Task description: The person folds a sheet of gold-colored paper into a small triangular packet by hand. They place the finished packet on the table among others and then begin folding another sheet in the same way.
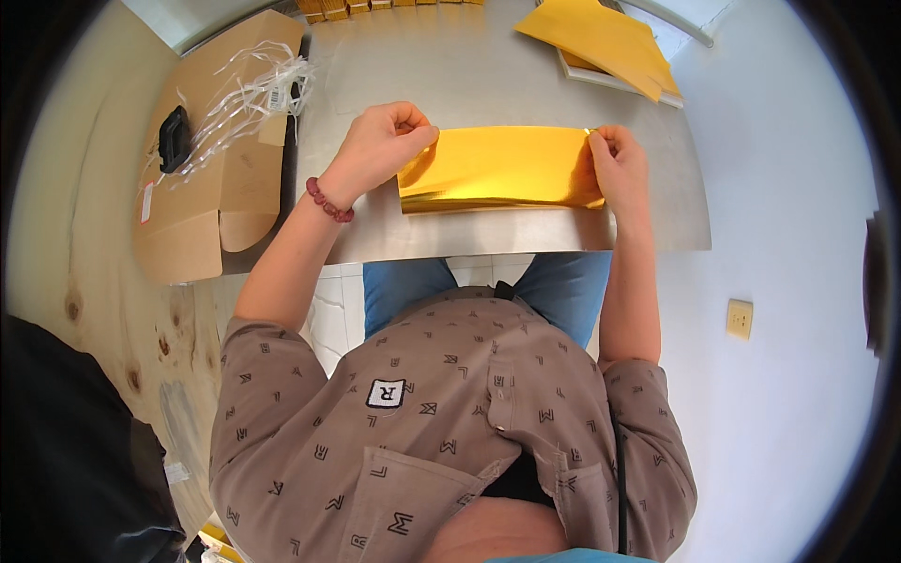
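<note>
A shiny gold foil sheet [507, 167] stretches between my two hands, just above the near part of the metal table. My left hand [380, 145] pinches its upper left corner between thumb and fingers. At the upper right corner, my right hand [619, 167] grips the sheet in the same way, fingers curled. The foil bows slightly and its lower edge hangs close to the tabletop near the front edge. A thin brownish strip shows under that lower edge; I cannot tell what it is.
An open cardboard box [235, 178] stands at the left, with clear plastic strips [253, 103] and a black plastic piece [174, 139] on it. More gold sheets [601, 42] lie at the far right of the metal table [422, 66]. Several gold-brown bundles [375, 6] line the far edge.
</note>
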`<state>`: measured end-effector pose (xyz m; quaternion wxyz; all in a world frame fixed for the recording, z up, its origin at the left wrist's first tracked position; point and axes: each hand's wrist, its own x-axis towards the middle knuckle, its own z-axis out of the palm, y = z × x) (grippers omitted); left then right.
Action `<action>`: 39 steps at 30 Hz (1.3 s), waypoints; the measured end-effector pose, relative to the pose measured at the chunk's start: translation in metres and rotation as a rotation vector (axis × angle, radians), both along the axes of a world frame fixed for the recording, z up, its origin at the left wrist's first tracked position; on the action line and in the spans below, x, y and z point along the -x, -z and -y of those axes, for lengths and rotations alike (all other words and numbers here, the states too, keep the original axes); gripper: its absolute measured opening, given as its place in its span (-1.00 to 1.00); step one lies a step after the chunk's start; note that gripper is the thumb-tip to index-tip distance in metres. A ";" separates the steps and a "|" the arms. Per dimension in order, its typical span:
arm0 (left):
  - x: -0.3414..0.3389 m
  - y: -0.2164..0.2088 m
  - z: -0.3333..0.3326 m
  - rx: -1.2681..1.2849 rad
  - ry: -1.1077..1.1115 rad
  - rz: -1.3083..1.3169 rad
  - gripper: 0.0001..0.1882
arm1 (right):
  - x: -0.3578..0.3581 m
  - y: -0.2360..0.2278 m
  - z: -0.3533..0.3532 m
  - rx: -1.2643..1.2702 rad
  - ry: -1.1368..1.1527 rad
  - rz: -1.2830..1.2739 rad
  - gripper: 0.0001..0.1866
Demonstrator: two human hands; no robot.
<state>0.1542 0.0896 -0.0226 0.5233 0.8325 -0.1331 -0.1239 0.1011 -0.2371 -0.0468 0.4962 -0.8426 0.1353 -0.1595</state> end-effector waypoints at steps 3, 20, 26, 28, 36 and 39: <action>-0.015 0.009 0.005 -0.153 -0.015 0.030 -0.70 | -0.010 0.010 0.003 0.197 0.024 -0.038 -0.81; -0.017 0.008 0.031 -0.678 0.063 0.330 -0.80 | -0.020 0.030 0.000 0.615 0.053 0.019 -0.91; -0.018 0.022 0.038 -0.575 0.211 0.910 -0.66 | -0.020 0.032 -0.005 0.680 0.085 0.190 -0.90; -0.025 0.024 0.039 -0.514 0.334 1.042 -0.58 | -0.018 0.029 -0.008 0.657 0.102 0.200 -0.90; -0.032 0.023 0.037 -0.441 0.545 0.957 -0.49 | -0.015 0.022 -0.011 0.762 0.019 0.123 -0.95; -0.032 0.017 0.041 -0.430 0.562 0.981 -0.60 | -0.014 0.020 -0.012 0.770 0.010 0.114 -0.94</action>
